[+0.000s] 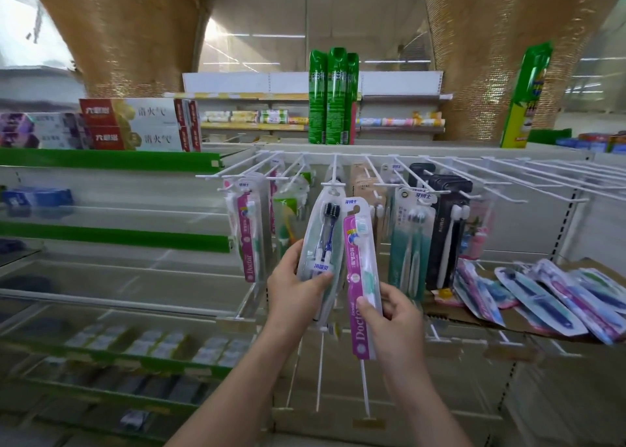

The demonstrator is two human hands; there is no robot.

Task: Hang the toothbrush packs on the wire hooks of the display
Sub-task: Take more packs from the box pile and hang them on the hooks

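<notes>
My left hand [294, 285] grips the lower part of a clear pack with dark blue toothbrushes [321, 239], whose top sits at the tip of a white wire hook [333, 184]. My right hand [389, 314] pinches a pink "Doctor" toothbrush pack [359, 263], held upright just right of the blue one and below the hooks. Other packs hang along the hook row: a pink one [249, 229] at the left, teal [408, 243] and black [447, 233] ones at the right.
Several loose toothbrush packs [542, 297] lie on a cardboard sheet [454, 314] at the right. Bare wire hooks [528, 175] extend at the upper right. Green-edged shelves [111, 160] with toothpaste boxes [135, 124] stand at the left; green spray cans [333, 97] stand on top.
</notes>
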